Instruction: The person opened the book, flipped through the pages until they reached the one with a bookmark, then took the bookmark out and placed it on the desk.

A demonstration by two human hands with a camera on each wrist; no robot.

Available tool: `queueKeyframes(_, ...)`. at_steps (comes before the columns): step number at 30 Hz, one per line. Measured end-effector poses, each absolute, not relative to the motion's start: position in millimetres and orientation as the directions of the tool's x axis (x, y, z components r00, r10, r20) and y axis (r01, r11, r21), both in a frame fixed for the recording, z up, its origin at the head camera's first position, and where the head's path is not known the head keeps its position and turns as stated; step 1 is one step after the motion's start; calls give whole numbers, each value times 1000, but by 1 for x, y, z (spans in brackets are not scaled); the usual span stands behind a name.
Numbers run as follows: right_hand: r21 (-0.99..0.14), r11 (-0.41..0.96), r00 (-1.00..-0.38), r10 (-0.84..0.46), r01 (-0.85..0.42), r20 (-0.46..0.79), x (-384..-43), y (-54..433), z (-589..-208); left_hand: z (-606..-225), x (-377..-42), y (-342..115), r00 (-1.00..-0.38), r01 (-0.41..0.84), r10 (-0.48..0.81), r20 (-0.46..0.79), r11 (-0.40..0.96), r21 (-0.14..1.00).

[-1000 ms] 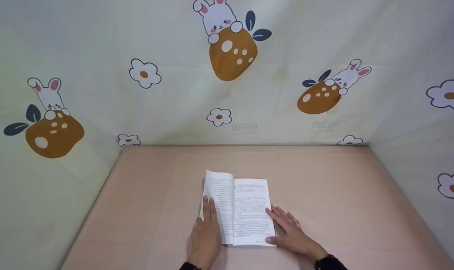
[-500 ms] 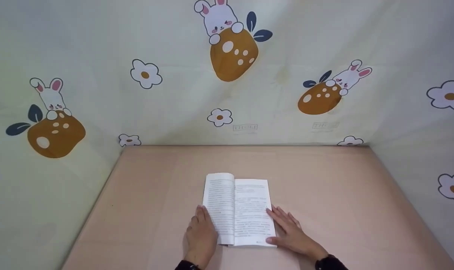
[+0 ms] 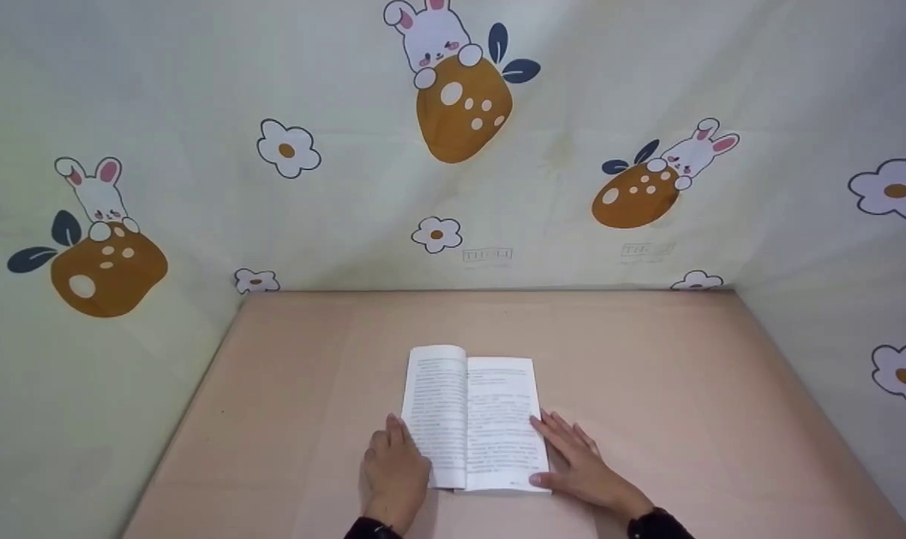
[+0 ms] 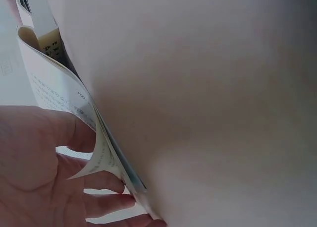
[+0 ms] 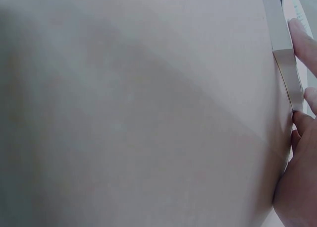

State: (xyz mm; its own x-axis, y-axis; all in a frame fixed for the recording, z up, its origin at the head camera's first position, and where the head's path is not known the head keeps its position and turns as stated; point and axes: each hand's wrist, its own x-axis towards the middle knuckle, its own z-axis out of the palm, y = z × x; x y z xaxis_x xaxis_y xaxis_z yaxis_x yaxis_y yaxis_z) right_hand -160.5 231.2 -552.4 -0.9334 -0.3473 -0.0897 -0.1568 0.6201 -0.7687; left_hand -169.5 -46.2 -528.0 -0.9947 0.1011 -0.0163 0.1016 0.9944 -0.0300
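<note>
An open book (image 3: 502, 427) with printed pages lies on the table, its left pages bowed up near the spine. At its lower left edge, my left hand (image 3: 397, 471) grips the side. In the left wrist view the thumb lies over the printed page (image 4: 62, 90), the fingers reach to the outer edge, and a loose leaf (image 4: 105, 155) curls up between them. My right hand (image 3: 586, 470) rests along the right edge, with thumb and index fingertip on the right page. The right wrist view shows other fingers beside the page block (image 5: 290, 78).
The table (image 3: 311, 359) has a plain pinkish-beige cover. Cloth walls (image 3: 573, 90) printed with rabbits and flowers enclose its back and both sides. Dark sleeves (image 3: 657, 524) show at the wrists.
My left hand has slid from the left page down and outward to the book's left edge. The left page's raised top corner has settled. The right hand stays in place.
</note>
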Motion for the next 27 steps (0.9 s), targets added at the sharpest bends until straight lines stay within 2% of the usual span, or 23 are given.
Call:
queueKeyframes(6, -772, 617, -933, -347, -155, -91, -162, 232, -554, -524, -170, -45, -999, 49, 49, -14, 999, 18)
queueKeyframes(8, -771, 617, -933, -349, -159, -87, -162, 232, -555, -523, -170, -45, -998, 66, 66, 2, 997, 37)
queueKeyframes(11, -774, 611, -933, -352, -166, -78, -162, 232, -555, -524, -169, -43, -984, 172, 167, 58, 981, 94)
queueKeyframes(14, -778, 605, -932, -355, -169, -73, -161, 232, -555, -528, -169, -42, -943, 327, 317, 106, 941, 93)
queueKeyframes(17, -776, 606, -933, -353, -174, -66, -161, 232, -554, -530, -169, -41, -904, 420, 407, 135, 902, 94)
queueKeyframes(27, -763, 622, -939, -340, -179, -57, -161, 231, -554, -524, -169, -33, -919, 392, 392, 47, 892, 225)
